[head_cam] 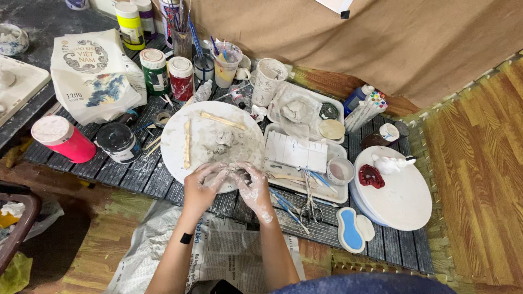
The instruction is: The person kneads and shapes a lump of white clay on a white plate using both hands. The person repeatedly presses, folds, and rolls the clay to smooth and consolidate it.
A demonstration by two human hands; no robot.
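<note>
We work a small lump of clay (231, 173) between both hands at the near edge of the round white board (180, 158). Our left hand (202, 185) and right hand (251, 182) close their grip around it, fingers curled. Best we press evenly, keeping it over the board. The clay looks pale grey, wet, and mostly hidden.

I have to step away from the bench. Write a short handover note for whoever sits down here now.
Left hand and right hand: both clay-smeared, pressed together on a small piece of clay at the near edge of the round white board.
A grey clay lump and two wooden sticks lie on the board.
Done: a white figurine and a red piece sit on the turntable.
Left: the piece in hand is unfinished.
</note>
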